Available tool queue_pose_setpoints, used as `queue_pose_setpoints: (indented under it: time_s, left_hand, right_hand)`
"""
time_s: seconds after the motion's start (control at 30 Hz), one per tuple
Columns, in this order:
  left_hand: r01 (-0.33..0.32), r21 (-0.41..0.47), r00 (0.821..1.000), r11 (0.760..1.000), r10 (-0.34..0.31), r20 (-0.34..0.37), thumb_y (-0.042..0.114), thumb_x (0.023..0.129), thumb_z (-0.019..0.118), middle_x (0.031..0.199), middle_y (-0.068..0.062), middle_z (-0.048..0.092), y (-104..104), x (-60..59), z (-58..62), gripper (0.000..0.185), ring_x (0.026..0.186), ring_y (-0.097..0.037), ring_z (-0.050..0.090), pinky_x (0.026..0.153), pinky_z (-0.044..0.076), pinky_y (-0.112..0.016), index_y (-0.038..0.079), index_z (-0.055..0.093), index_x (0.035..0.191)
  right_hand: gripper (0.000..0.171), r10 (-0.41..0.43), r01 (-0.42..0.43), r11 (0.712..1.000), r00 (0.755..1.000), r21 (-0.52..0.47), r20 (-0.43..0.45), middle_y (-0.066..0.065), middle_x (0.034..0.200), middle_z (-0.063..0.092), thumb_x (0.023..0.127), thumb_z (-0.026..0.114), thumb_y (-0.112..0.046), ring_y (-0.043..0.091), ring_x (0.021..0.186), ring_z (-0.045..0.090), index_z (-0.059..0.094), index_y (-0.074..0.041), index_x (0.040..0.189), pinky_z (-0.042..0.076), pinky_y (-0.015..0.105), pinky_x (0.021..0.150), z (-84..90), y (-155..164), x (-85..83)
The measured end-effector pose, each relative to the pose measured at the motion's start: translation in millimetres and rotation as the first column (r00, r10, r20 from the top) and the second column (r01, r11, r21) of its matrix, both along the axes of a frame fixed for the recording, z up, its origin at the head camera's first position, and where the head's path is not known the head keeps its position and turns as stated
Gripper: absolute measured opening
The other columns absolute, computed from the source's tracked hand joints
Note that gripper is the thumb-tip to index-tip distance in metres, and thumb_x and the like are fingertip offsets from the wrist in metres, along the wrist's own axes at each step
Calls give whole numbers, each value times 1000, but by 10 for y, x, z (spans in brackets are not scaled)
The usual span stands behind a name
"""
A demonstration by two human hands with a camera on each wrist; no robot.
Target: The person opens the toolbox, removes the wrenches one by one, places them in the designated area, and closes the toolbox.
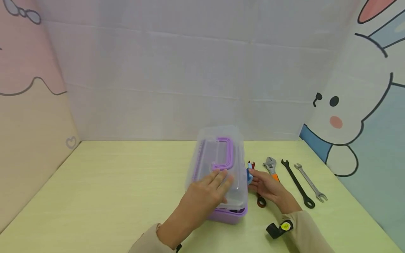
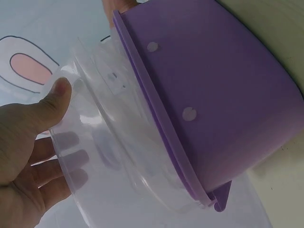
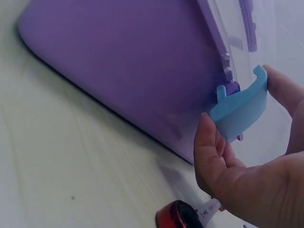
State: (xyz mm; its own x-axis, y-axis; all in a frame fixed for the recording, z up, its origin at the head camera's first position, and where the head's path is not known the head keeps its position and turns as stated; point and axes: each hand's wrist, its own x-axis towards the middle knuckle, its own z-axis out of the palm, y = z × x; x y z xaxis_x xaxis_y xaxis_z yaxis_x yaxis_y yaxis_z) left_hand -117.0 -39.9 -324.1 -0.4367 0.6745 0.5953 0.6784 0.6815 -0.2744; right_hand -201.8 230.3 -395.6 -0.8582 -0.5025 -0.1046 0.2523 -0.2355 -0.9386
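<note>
A purple toolbox [image 1: 225, 216] with a clear domed lid [image 1: 238, 151] and a purple handle [image 1: 230, 151] stands on the table. My left hand [image 1: 205, 191] rests on top of the lid near its front end, fingers extended. In the left wrist view, its fingertips show through the clear plastic and the thumb [image 2: 56, 102] touches the lid's edge. At the box's right side, my right hand [image 1: 269, 186] holds a light-blue latch [image 3: 244, 107] between thumb and fingers. The latch tilts out from the purple wall. Dark contents peek out at the box's front corner.
Right of the box lie a red-and-black wrench [image 1: 261, 201], partly behind my right hand, an adjustable wrench [image 1: 270, 164] with an orange grip, a black wrench [image 1: 297, 183] and a silver wrench [image 1: 311, 182]. A cloth backdrop [image 1: 158, 88] borders the table.
</note>
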Motion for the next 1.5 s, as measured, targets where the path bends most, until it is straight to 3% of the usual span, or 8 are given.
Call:
queue_pose_setpoints:
  time_s: [0.13, 0.3, 0.53, 0.67, 0.8, 1.07, 1.27, 1.5]
  left_hand:
    - [-39, -68, 998, 997, 35, -48, 41, 77, 73, 123, -1, 66, 64, 21, -39, 53, 112, -17, 64, 89, 56, -26, 18, 61, 123]
    - [-73, -143, 995, 987, 61, -84, 24, 83, 71, 124, -1, 66, 130, 51, -97, 41, 112, -17, 64, 90, 56, -26, 20, 63, 123]
    - [-83, -196, 995, 977, 71, -71, 17, 87, 66, 125, -2, 65, 187, 84, -177, 37, 113, -19, 63, 93, 54, -26, 19, 64, 124]
    - [-60, -179, 996, 982, 47, -77, 17, 87, 67, 124, -2, 65, 193, 84, -208, 37, 113, -19, 64, 93, 54, -26, 19, 64, 123]
    - [-38, -138, 993, 990, 22, -112, 19, 86, 68, 122, 0, 67, 198, 54, -236, 35, 111, -18, 64, 92, 54, -25, 21, 65, 121]
    - [-4, -93, 992, 996, -8, -128, 19, 85, 69, 120, 0, 67, 189, 28, -269, 35, 110, -19, 65, 91, 55, -26, 21, 66, 119]
    - [-8, -96, 993, 995, -4, -120, 19, 85, 69, 121, 1, 67, 179, 27, -269, 36, 112, -19, 64, 90, 55, -26, 21, 65, 121]
    - [6, -105, 993, 994, -17, -113, 20, 86, 68, 121, 1, 67, 182, 18, -271, 35, 111, -18, 64, 89, 56, -25, 22, 66, 121]
  right_hand:
    - [26, -38, 38, 998, 999, 43, 2, -6, 95, 72, 102, 44, -24, 6, 92, 65, 68, -17, 96, 55, 22, 85, 56, -22, 16]
    - [23, -85, 83, 993, 996, 86, 19, -6, 91, 71, 101, 48, -25, 5, 88, 65, 69, -18, 93, 54, 21, 82, 77, -57, 18]
    - [23, -138, 136, 979, 990, 150, 9, -8, 94, 68, 100, 48, -28, 5, 87, 62, 62, -10, 104, 53, 20, 81, 48, -104, 54]
    - [43, -204, 197, 960, 979, 201, 16, -9, 93, 65, 100, 48, -31, 3, 84, 60, 44, 5, 123, 51, 18, 78, 34, -146, 64]
    - [45, -242, 233, 950, 970, 208, 20, -9, 91, 65, 100, 48, -32, 2, 83, 60, 38, 6, 122, 51, 17, 77, 32, -164, 55]
    - [62, -200, 196, 951, 980, 239, -10, -8, 93, 70, 100, 48, -33, 4, 89, 66, 32, 16, 136, 55, 21, 83, 26, -136, 47]
    - [27, -197, 205, 953, 979, 224, -57, -7, 89, 72, 99, 52, -26, 6, 85, 68, 64, -4, 109, 56, 20, 80, 44, -120, 51]
    - [19, -149, 162, 967, 986, 197, -77, -5, 89, 72, 99, 51, -17, 6, 86, 68, 69, -14, 95, 57, 19, 81, 85, -88, 73]
